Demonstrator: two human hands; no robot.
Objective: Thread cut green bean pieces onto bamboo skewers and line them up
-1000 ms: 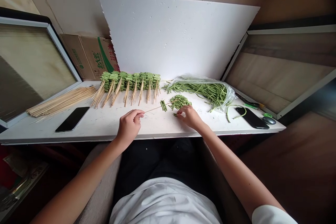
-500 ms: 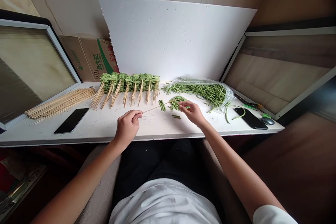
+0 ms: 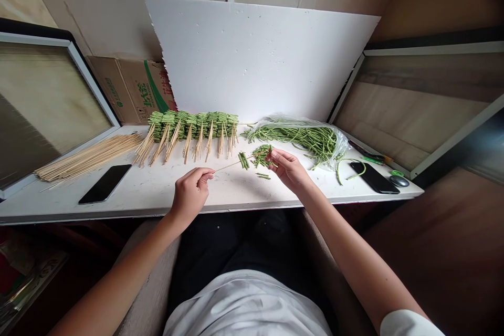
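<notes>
My left hand [image 3: 193, 187] is closed around the near end of a thin wooden skewer [image 3: 226, 167], which slants up to the right. Several short green bean pieces [image 3: 243, 160] are threaded side by side on the skewer. At the skewer's far tip, my right hand [image 3: 286, 168] pinches one cut green bean piece [image 3: 270, 152] between thumb and fingers. Behind that hand is a small pile of cut bean pieces [image 3: 260, 156]. A couple of loose pieces [image 3: 263, 175] rest on the white table nearer to me.
Finished bean skewers [image 3: 192, 125] are stacked at the back. Bare skewers [image 3: 92, 156] and a phone [image 3: 105, 184] lie left. Long green beans [image 3: 307, 139] in a plastic bag, another phone [image 3: 376, 177] and a dark mouse-like object [image 3: 399, 181] are right. A white foam board [image 3: 255, 58] stands behind.
My right hand has turned up a bean piece and brought it to the skewer's tip. My left hand keeps its hold almost in place. The view has shifted slightly.
</notes>
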